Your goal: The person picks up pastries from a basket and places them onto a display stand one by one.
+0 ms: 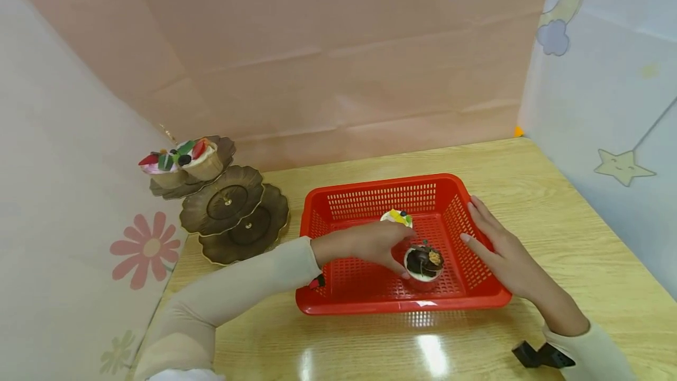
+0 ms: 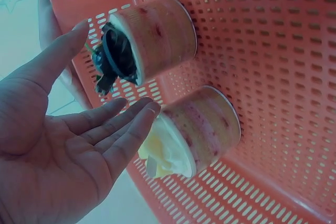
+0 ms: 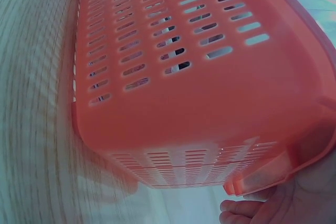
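Note:
My left hand (image 1: 378,243) reaches into the red plastic basket (image 1: 365,309), thumb and fingers spread beside a dessert cup with a dark chocolate topping (image 1: 423,263). In the left wrist view, the thumb comes near the chocolate topping (image 2: 118,53), and straight fingers overlap the cream of a second dessert cup (image 2: 205,124). That second cup, topped with yellow fruit (image 1: 396,217), stands behind the chocolate one. Both cups show layered cake through clear sides. My right hand (image 1: 499,257) holds the basket's right rim, its thumb over the inside and its other fingers along the outside.
A three-tiered bronze stand (image 1: 227,199) with petal-edged plates is at the left. Two fruit-topped dessert cups (image 1: 203,157) sit on its top plate. The wooden table (image 1: 550,222) meets a pink backdrop (image 1: 370,75) behind and patterned sheets on both sides.

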Available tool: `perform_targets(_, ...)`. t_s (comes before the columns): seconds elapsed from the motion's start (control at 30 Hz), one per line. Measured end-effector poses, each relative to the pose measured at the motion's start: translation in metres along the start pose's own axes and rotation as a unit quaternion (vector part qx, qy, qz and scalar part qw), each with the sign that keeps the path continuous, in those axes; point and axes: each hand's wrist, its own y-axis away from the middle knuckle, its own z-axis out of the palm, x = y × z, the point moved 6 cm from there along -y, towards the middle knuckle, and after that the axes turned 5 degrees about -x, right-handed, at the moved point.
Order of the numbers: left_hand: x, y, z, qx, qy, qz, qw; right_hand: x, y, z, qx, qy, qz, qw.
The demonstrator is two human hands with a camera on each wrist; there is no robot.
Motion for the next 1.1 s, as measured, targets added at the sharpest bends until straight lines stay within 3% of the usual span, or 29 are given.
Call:
perform_targets(0.37,0.003,-0.01,0.01,-0.005,-0.022,0.005,0.9997,-0.003,-0.002,-0.002,-0.001,0.004,0.004,1.0)
perform_targets(0.73,0.002,-0.016,0.016,-0.006,-0.004,0.013,0.9999,-0.004,-0.001,-0.002,-0.004,0.008,-0.001,1.0)
perform_targets(1.1,-0.001,-0.024,0.024,0.014,-0.019,0.019,0.9995,-0.002,0.001,-0.001,0.0,0.002,0.008,1.0)
